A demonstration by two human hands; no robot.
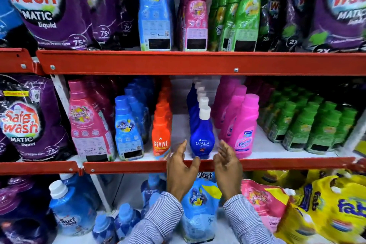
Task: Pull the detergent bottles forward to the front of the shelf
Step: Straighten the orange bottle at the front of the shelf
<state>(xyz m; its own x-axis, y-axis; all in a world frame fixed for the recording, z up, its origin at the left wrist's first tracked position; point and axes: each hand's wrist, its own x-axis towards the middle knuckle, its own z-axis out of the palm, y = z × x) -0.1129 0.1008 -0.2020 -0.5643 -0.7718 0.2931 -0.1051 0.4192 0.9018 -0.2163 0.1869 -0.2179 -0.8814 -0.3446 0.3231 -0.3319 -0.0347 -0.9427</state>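
Note:
A row of dark blue Ujala bottles [202, 136] with white caps stands on the middle shelf [277, 163], the front one at the red front edge. My left hand [181, 168] is open just left of that front bottle, fingers apart, thumb near its base. My right hand [227, 164] is open just right of it. Neither hand grips the bottle. An orange Revive bottle row [161, 140] stands to the left, pink Vanish bottles [244, 130] to the right.
Blue [128, 130] and pink softener bottles [89, 123] and purple Safe Wash pouches [25, 121] fill the shelf's left; green bottles [309, 125] fill the right. The shelf above holds taller bottles and pouches. Below are refill pouches and yellow packs [336, 208].

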